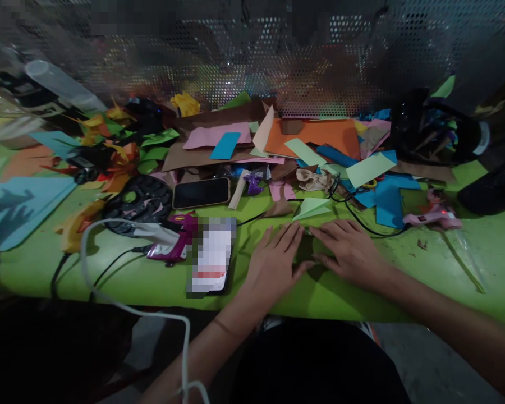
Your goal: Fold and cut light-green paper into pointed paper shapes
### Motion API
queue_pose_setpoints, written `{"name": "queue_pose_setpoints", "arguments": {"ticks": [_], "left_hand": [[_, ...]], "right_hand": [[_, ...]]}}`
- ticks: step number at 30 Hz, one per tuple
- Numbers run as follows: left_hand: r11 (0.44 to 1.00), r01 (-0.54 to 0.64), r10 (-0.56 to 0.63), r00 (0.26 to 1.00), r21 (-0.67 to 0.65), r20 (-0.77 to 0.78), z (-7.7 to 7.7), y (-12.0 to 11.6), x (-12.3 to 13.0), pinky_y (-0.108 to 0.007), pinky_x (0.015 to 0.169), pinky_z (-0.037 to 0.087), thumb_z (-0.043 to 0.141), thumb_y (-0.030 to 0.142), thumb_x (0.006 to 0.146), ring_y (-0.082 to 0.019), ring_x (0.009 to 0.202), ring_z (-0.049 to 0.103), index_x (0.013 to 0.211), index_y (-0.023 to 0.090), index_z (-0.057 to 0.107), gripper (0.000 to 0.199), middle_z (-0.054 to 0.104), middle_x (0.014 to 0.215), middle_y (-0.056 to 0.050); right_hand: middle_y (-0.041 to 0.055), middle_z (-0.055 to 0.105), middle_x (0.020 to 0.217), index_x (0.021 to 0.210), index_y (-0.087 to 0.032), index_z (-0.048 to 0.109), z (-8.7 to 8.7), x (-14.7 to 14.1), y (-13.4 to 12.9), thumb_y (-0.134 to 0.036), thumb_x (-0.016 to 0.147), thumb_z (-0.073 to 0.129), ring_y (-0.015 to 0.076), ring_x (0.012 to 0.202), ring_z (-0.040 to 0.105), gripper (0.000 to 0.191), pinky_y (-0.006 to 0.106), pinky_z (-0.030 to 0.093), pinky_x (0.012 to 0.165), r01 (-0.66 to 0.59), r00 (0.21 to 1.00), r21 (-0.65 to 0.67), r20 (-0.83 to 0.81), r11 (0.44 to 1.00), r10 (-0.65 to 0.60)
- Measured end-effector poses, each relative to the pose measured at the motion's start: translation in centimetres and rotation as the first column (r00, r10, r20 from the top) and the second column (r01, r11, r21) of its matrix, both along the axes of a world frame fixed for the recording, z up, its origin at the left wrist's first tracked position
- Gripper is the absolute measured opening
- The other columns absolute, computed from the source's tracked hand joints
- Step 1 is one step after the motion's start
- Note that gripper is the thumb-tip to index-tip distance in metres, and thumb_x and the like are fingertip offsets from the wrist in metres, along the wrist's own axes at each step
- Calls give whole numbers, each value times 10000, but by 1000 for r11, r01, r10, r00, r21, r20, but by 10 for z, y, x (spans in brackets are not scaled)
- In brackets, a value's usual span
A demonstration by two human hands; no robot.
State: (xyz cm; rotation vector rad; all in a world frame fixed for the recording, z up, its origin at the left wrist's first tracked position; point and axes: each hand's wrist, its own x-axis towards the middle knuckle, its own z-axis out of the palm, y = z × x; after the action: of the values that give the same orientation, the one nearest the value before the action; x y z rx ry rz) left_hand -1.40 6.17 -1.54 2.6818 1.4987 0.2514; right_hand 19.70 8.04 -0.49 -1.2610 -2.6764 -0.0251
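Observation:
My left hand (275,262) lies palm down on the green tabletop (320,294), its fingers stretched forward and the thumb pointing right. Facing it, my right hand (353,252) rests palm down with fingers spread toward the left. The two hands nearly meet. Something small and thin shows between their fingertips, too small to make out. Just beyond them is a folded light green paper (313,207). Left of my left hand lies a phone with a lit, blurred screen (214,252).
A dark phone (201,193), a black round tray (138,202), a yellow glue gun (79,227), a purple device (168,247) and a pink glue gun (433,217) lie around. Coloured paper scraps are heaped before a perforated metal panel (320,62). A white cable (151,314) hangs over the front edge.

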Motion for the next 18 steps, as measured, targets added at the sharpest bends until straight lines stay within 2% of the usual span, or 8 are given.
{"name": "queue_pose_setpoints", "arguments": {"ticks": [7,12,18], "left_hand": [[1000,26,-26,1000,13,18,-1,-5,-3,-489,1179,302,400,548,971,-274,1426,387,1472,120,417,658,413,1550,-109],[1000,-6,6,1000,9,9,-1,-2,-1,-501,1172,315,430,521,968,-284,1395,433,1459,135,439,625,444,1529,-121],[1000,21,-21,1000,8,12,-2,-6,-3,-488,1178,307,416,514,976,-273,1427,389,1467,126,421,626,410,1551,-110]], "right_hand": [[123,655,1194,1359,-135,533,0,0,-3,-376,934,567,273,1044,560,490,422,390,912,-47,999,-4,-7,999,47],[124,666,1173,1336,-166,557,-1,0,-1,-376,943,549,285,1037,562,446,433,397,897,-8,1000,5,-12,1000,8],[124,657,1176,1366,-129,525,-1,-1,-3,-378,931,574,280,1044,557,503,422,401,903,-41,999,-2,16,999,41]]}}
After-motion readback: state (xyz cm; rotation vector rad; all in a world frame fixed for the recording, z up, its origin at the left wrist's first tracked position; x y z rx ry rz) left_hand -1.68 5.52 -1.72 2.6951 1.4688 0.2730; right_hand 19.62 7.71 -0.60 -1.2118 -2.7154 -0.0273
